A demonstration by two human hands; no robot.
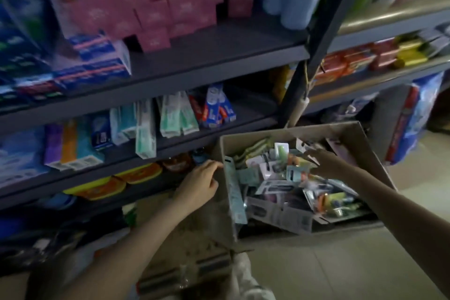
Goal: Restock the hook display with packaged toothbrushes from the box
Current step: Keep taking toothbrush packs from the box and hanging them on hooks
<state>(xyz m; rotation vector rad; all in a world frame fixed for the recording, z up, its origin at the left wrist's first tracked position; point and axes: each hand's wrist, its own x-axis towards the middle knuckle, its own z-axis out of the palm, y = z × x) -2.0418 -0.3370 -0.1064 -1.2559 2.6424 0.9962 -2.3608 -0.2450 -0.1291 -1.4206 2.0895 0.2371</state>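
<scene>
The left hand (203, 181) grips the cardboard box (365, 143) wall; the right hand (325, 163) hovers spread, holding nothing, over the packaged toothbrushes (280, 187) heaped beneath it. Probably light, stiff, slippery cards (pinch a top edge).

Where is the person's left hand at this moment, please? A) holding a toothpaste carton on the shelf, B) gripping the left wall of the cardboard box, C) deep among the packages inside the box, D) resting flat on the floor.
B: the left hand curls its fingers over the left wall of the cardboard box.
</scene>
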